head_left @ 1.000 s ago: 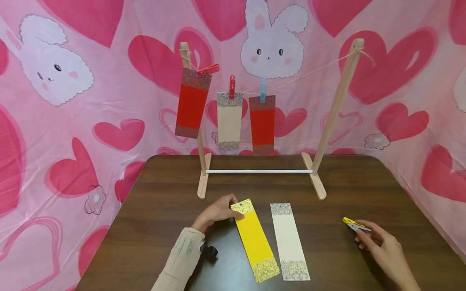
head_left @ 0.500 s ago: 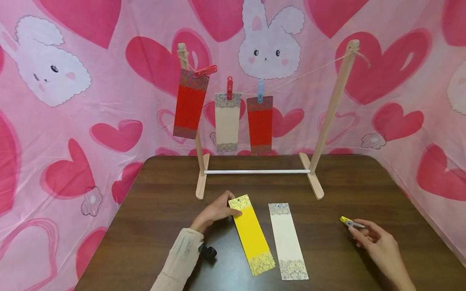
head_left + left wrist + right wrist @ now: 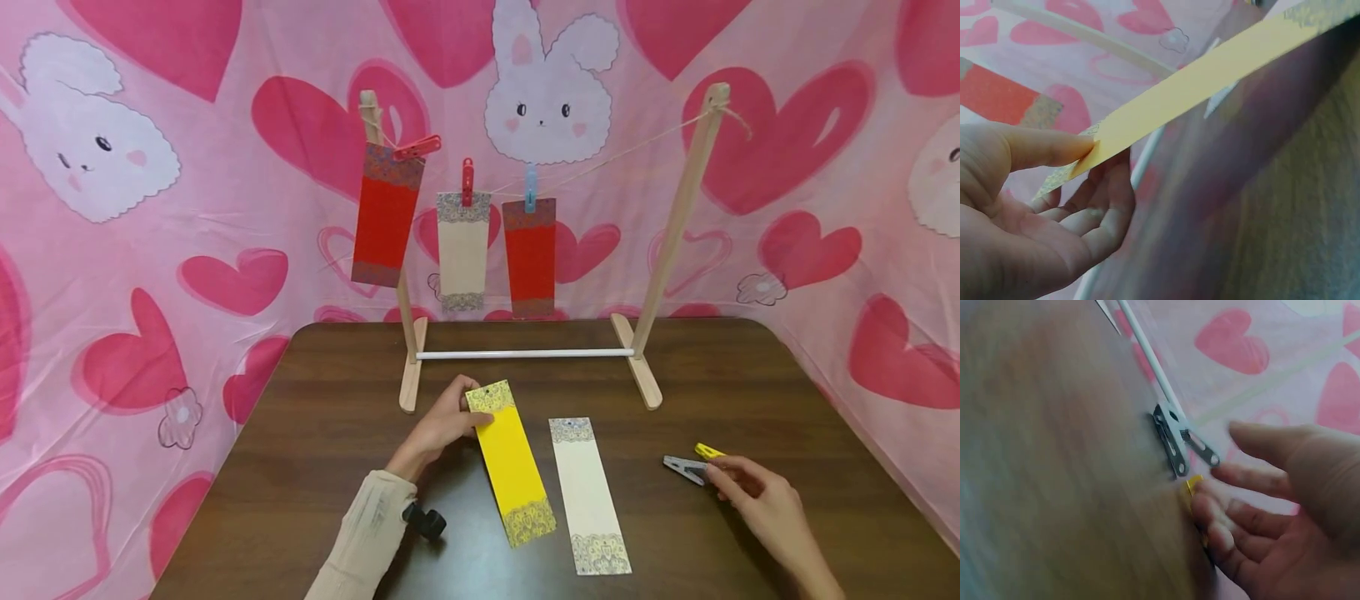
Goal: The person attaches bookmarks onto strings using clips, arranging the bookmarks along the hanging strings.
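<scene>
My left hand (image 3: 442, 421) pinches a yellow bookmark (image 3: 513, 462) near its lace-patterned top end, thumb on the front and fingers behind. In the left wrist view the bookmark (image 3: 1191, 87) slants up to the right, above the table. To its right a cream bookmark (image 3: 591, 496) lies on the table. On the right, my right hand (image 3: 765, 504) holds a grey clothespin (image 3: 684, 469) by its handle end between thumb and forefinger. A yellow clothespin (image 3: 707, 451) shows partly by the other curled fingers; whether they grip it I cannot tell.
Behind stands a wooden rack (image 3: 678, 225) with a string and a white crossbar (image 3: 525, 354). On the string hang a large red bookmark (image 3: 386, 221), a cream bookmark (image 3: 463, 254) and another red bookmark (image 3: 530, 258), pinned with red and blue clothespins. A pink heart-patterned cloth hangs behind the table.
My left hand has raised the yellow bookmark and moved it slightly away from me. In my right hand the grey clothespin has shifted leftward, apart from the yellow one. The view has turned slightly right.
</scene>
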Demonstrator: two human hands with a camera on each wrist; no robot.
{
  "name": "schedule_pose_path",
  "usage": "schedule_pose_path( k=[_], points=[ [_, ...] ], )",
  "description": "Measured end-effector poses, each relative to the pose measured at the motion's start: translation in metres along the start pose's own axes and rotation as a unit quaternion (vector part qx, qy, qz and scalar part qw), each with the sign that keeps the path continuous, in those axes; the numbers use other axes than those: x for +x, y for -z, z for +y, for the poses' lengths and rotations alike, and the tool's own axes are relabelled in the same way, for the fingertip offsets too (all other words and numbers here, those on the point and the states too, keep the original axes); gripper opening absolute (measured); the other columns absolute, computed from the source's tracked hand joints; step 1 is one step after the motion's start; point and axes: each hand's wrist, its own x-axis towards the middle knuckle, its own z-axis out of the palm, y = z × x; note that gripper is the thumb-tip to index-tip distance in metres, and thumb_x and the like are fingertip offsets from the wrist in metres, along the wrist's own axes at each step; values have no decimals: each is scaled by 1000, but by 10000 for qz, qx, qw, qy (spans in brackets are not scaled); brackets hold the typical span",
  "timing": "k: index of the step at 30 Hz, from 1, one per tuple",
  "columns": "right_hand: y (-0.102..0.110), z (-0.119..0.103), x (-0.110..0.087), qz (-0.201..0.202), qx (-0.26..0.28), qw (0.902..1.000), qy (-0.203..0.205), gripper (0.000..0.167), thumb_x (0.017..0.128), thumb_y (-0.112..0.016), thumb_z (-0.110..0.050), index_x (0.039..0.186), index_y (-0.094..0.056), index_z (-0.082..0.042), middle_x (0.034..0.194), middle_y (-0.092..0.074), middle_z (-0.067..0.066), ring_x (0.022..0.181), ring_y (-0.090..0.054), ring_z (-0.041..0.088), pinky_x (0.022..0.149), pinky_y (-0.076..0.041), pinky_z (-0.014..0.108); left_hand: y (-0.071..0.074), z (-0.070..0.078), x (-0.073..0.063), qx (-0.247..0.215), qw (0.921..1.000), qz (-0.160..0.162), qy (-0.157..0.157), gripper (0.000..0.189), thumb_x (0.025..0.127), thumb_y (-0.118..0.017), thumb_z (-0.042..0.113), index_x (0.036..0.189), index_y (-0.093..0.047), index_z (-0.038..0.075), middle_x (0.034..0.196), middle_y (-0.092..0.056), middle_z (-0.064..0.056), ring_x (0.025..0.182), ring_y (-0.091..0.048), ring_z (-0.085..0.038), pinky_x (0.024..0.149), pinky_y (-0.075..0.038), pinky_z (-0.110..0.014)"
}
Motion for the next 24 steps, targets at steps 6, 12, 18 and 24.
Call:
schedule_pose_path(
  k=[6,12,18,24],
  points=[
    [-8,1,1,-87,-518,9980,349,17,85,-80,-21,99,-72,-15,75,-61,-11,66,-54,-1,61,-37,15,0,13,-4,-137,9988,279,-368,38,91,-68,3,122,-47,3,102,-69,-17,79,-67,-25,74,-57,-38],
    [-11,1,1,-1,-671,9971,361,8,87,-78,-16,91,-71,-15,74,-61,-12,65,-53,-2,59,-37,17,-1,22,-6,-225,9982,277,-473,34,92,-69,7,123,-54,7,109,-71,-12,86,-66,-25,79,-56,-34],
    [-14,-3,0,49,-742,9969,240,11,88,-78,-23,91,-72,-15,74,-60,-11,64,-50,-2,58,-36,19,-3,29,-10,-277,9975,243,-601,35,93,-68,5,125,-54,5,112,-70,-13,87,-67,-25,81,-56,-33],
    [-19,-7,0,160,-765,9962,385,8,86,-79,-15,86,-71,-15,71,-57,-10,61,-46,-1,55,-34,21,-3,34,-12,-242,9971,226,-688,33,92,-69,4,123,-55,5,111,-69,-13,87,-68,-25,84,-57,-38]
  ],
)
